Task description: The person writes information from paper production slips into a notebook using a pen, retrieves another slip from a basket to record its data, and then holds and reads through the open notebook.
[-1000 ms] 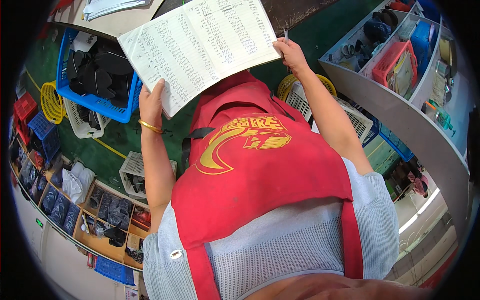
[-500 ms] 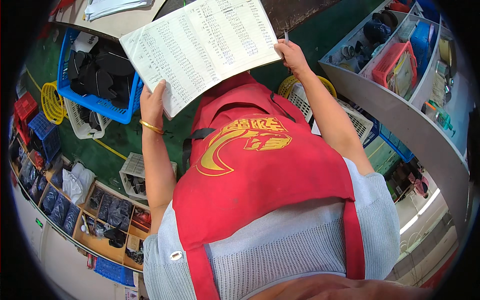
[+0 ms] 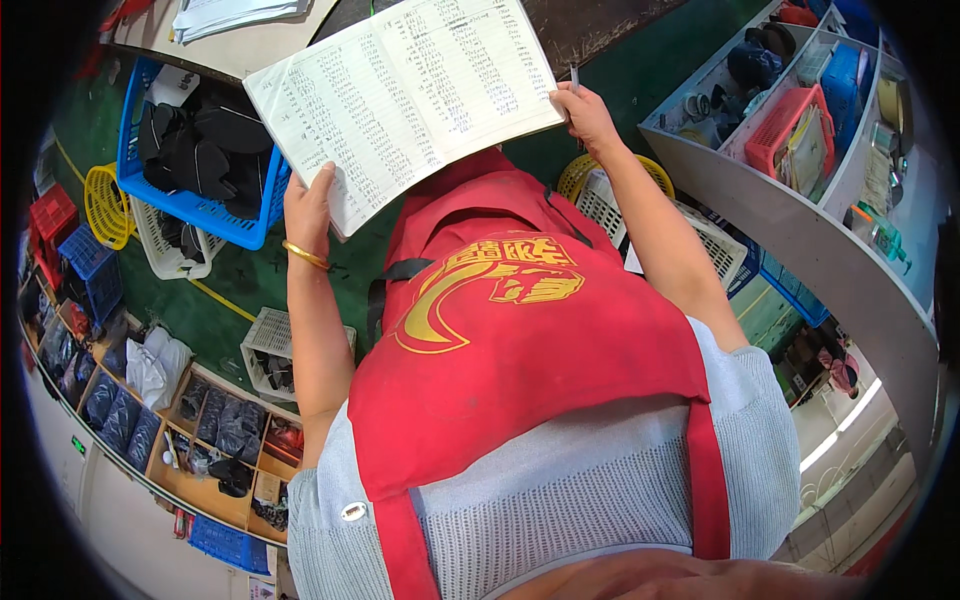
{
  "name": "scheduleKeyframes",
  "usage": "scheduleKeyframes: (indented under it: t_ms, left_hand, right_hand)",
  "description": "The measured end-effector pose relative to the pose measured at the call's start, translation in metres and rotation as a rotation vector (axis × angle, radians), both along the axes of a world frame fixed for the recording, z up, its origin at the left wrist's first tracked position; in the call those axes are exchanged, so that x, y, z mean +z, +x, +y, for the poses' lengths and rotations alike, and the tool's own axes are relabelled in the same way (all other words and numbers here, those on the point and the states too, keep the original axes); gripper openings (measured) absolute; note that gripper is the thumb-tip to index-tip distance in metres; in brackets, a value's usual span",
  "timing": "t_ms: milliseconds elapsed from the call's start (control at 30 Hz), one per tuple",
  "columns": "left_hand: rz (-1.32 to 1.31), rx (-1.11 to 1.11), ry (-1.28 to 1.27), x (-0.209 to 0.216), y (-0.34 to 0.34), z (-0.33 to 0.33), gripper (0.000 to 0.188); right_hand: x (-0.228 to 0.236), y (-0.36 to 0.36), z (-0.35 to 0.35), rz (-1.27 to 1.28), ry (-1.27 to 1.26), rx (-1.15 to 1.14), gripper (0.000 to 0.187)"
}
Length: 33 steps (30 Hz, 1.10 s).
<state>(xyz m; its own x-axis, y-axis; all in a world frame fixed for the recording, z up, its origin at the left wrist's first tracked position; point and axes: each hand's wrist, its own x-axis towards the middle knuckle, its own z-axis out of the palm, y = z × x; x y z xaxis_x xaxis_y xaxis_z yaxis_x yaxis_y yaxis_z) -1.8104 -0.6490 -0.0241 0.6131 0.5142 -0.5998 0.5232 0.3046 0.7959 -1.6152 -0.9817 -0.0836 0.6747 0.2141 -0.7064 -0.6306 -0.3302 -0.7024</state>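
Note:
I hold an open notebook point(image 3: 410, 95) with handwritten columns up in front of my chest, above my red apron. My left hand point(image 3: 308, 205), with a gold bangle on its wrist, grips the notebook's lower left edge. My right hand point(image 3: 585, 112) grips the right edge, and a pen point(image 3: 574, 77) sticks up between its fingers.
A blue crate point(image 3: 185, 205) of black pieces stands on the green floor at the left, beside yellow and white baskets point(image 3: 108, 205). A wooden tray with compartments point(image 3: 200, 470) lies at lower left. A grey shelf point(image 3: 800, 220) with a red basket curves along the right.

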Motion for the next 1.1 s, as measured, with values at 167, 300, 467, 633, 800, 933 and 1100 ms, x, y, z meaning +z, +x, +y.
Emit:
scheduleKeyframes:
  t_ms: [167, 300, 467, 633, 800, 933, 1100]
  left_hand:
    - [-0.002, 0.004, -0.002, -0.001, 0.000, -0.001, 0.040]
    - [0.002, 0.005, -0.001, 0.000, 0.003, 0.000, 0.040]
    - [-0.017, 0.025, 0.024, -0.006, -0.002, 0.007, 0.039]
    - [0.041, -0.081, 0.086, -0.007, -0.006, 0.010, 0.032]
    - [-0.049, -0.065, 0.067, -0.016, -0.023, 0.012, 0.034]
    - [-0.076, -0.033, 0.045, -0.026, -0.018, -0.002, 0.032]
    - [-0.030, 0.027, -0.164, -0.035, -0.033, 0.004, 0.034]
  right_hand:
    - [-0.002, 0.000, -0.001, -0.001, -0.010, -0.005, 0.019]
    - [-0.002, -0.001, 0.002, -0.004, 0.007, -0.026, 0.019]
    - [-0.008, 0.000, 0.002, -0.038, -0.006, 0.007, 0.024]
    - [-0.014, -0.008, 0.002, -0.069, 0.024, -0.062, 0.033]
    - [0.003, -0.013, 0.019, -0.255, -0.116, -0.018, 0.031]
    - [-0.009, -0.002, 0.015, -0.342, 0.022, -0.061, 0.034]
    - [-0.002, 0.010, 0.023, -0.550, -0.205, 0.191, 0.037]
